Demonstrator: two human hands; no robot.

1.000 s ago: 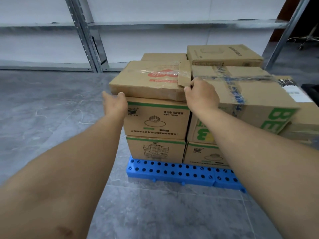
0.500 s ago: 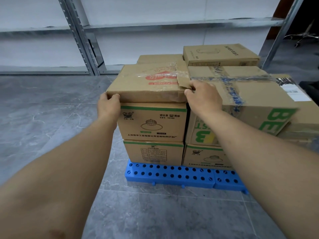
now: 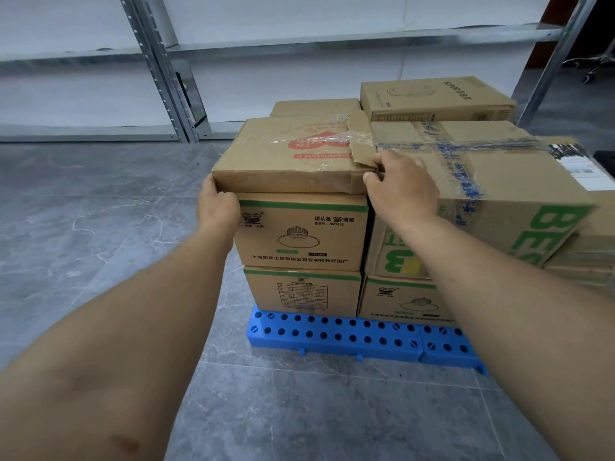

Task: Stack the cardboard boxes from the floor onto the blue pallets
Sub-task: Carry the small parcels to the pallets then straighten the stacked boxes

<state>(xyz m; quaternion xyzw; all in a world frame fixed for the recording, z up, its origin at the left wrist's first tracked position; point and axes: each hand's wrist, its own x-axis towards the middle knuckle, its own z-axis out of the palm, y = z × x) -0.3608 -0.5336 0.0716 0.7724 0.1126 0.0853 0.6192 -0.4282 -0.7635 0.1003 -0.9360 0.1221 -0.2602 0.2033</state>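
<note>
Head view: left hand (image 3: pixel 218 207) and right hand (image 3: pixel 401 189) gripping flat top box (image 3: pixel 293 154) at frame centre, nudged slightly left versus earlier, atop stack on blue pallet (image 3: pixel 332 337).

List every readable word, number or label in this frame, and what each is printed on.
"7827092": lamp box, upper left stack.
"BE": green letters, big taped box.
Chinese company line under the lamp drawing: readable, same lamp box.
Red print on top flat box: upside down, blurred.
White shipping label: too small.

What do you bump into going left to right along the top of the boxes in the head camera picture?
left hand → flat box with red print → right hand → big box with blue tape
</note>
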